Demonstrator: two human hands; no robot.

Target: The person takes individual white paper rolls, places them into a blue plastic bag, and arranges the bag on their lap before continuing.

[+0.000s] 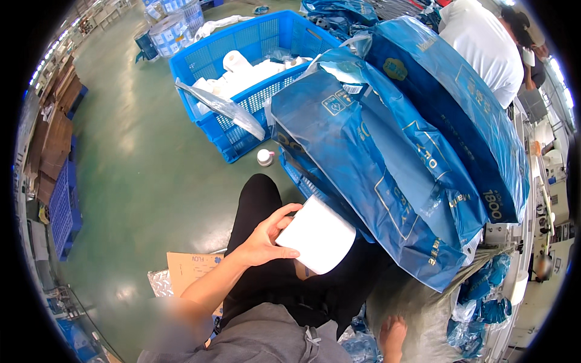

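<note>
My left hand [270, 238] is closed around one side of a white toilet paper roll [319, 235], thumb on the near edge and fingers at the far edge. The roll is tilted above my lap, in front of the dark trousers. Low on the right, my right hand [393, 333] lies on a beige woven sheet with nothing visible in it; its fingers look loosely spread, partly foreshortened. Blue printed plastic bags [363, 163] bulge just beyond the roll, over a blue crate [298, 175] that they mostly cover.
Ahead stands a blue plastic crate [227, 136] with loose white rolls [236, 62] inside. A small white round container [265, 157] is on the green floor. Crumpled blue plastic wrap [484, 302] lies at right. Cardboard [190, 272] is beside my left arm. A person in white [481, 45] is bent over at far right.
</note>
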